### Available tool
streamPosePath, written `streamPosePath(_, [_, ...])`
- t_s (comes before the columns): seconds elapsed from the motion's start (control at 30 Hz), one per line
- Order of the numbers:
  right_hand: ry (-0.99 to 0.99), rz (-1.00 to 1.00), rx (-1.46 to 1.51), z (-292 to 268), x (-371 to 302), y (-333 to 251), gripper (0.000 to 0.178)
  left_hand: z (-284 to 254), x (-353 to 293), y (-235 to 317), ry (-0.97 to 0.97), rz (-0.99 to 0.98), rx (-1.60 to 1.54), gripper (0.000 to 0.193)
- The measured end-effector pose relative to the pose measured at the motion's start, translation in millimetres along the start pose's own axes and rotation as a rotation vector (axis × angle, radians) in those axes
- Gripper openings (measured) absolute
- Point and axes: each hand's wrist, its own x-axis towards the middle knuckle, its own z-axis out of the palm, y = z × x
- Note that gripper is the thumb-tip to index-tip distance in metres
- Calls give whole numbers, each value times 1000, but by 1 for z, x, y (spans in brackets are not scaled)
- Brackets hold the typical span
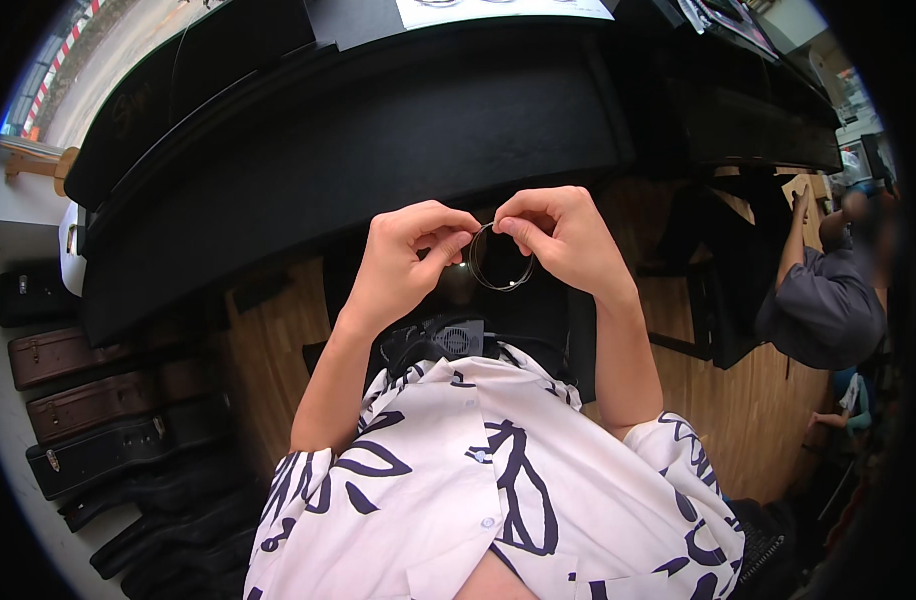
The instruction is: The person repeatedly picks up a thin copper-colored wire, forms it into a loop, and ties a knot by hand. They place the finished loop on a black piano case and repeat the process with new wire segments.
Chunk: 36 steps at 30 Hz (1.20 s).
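Observation:
In front of my chest hangs a small coil of thin metal string [497, 289], looped several times into a ring. My left hand [406, 262] pinches the ring's upper left side between thumb and fingertips. Close beside it, my right hand [570, 243] is closed on the top of the same coil with thumb and forefinger. A bright spot shows at the coil's lower edge; whether it is an end piece of the string is too small to tell.
A black table [378, 130] curves across beyond my hands, with a white sheet [503, 10] at its far side. Brown and black instrument cases [88, 398] line the left wall. At the right, a person in a dark shirt [828, 305] sits near black furniture on the wooden floor [723, 420].

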Motion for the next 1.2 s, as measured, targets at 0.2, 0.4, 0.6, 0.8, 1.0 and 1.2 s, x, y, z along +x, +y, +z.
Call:
streamPosePath(0.2, [-15, 103, 143, 6, -2, 3, 10, -1, -7, -25, 32, 16, -16, 15])
streamPosePath(0.4, [-48, 140, 208, 7, 0, 1, 11, 0, -11, -37, 47, -60, -141, 13])
streamPosePath(0.6, [-115, 194, 337, 13, 0, 4, 12, 9, -11, -42, 157, -113, -340, 13])
streamPosePath(0.8, [-37, 187, 324, 10, 0, 13, 12, 3, -13, -44, 71, -185, -448, 12])
streamPosePath(1.0, [-27, 173, 314, 6, 2, 16, 13, 2, -14, -50, 16, -213, -608, 16])
streamPosePath(1.2, [-6, 180, 336, 7, 1, 21, 14, 8, -14, -45, 93, -243, -600, 19])
